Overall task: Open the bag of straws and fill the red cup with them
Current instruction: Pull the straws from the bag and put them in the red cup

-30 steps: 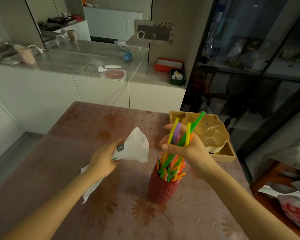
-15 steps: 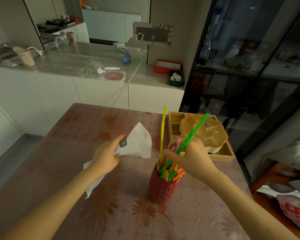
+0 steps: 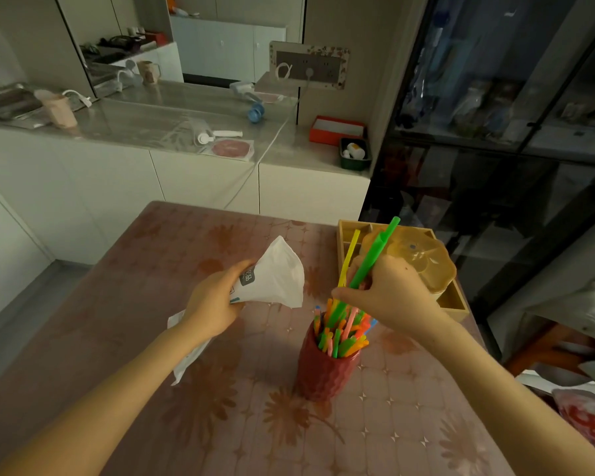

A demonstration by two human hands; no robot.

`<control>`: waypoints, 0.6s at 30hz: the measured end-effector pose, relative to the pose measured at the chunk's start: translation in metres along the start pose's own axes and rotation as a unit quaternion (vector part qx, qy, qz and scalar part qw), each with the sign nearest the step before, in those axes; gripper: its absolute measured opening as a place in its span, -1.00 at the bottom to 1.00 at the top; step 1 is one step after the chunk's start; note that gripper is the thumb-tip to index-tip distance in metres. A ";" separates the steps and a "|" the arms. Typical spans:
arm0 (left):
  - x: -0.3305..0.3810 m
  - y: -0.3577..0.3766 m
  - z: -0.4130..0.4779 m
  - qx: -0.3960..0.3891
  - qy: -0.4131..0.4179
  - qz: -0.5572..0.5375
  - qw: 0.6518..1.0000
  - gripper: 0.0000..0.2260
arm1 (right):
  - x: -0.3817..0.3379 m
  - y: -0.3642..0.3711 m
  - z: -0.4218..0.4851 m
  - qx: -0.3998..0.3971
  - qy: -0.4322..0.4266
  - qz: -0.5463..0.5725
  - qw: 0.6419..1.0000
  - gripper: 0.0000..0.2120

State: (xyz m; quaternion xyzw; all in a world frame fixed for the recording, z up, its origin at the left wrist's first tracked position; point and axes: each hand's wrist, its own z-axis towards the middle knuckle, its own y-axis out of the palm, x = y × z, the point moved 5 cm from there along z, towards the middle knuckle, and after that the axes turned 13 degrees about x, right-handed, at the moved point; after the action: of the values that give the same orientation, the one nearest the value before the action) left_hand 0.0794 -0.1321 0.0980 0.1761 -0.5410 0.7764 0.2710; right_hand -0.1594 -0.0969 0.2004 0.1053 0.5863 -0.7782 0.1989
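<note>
Since half a second ago: yellow straw (image 3: 348, 257) tipped from near upright to a rightward lean, now lying alongside the green straw (image 3: 375, 255). Right hand (image 3: 392, 297) closed around both, just above the red cup (image 3: 325, 369). Lower ends down among the straws (image 3: 344, 333) already packed into that cup, standing upright on the table (image 3: 152, 338). Left hand (image 3: 213, 304) clamped on the white bag (image 3: 275, 276), held up left of the cup, open end flared toward it. Wooden tray (image 3: 455, 300) just behind the right hand, tan lid (image 3: 423, 259) on top.
</note>
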 end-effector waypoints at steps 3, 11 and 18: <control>0.000 -0.001 0.002 -0.004 -0.007 0.008 1.000 -0.40 | -0.004 -0.001 0.002 -0.012 -0.030 -0.037 0.999 -0.64; 0.005 -0.003 0.002 -0.003 -0.004 0.001 1.000 -0.42 | -0.005 0.032 -0.005 -0.098 -0.040 -0.064 0.992 -0.63; 0.005 -0.006 0.005 0.010 -0.010 -0.014 1.000 -0.41 | -0.010 -0.028 -0.002 0.046 0.001 0.171 0.984 -0.81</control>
State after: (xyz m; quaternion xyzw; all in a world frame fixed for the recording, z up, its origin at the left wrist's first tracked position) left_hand 0.0786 -0.1340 0.1068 0.1943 -0.5331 0.7762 0.2750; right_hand -0.1628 -0.0871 0.2279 0.2141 0.5236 -0.7588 0.3230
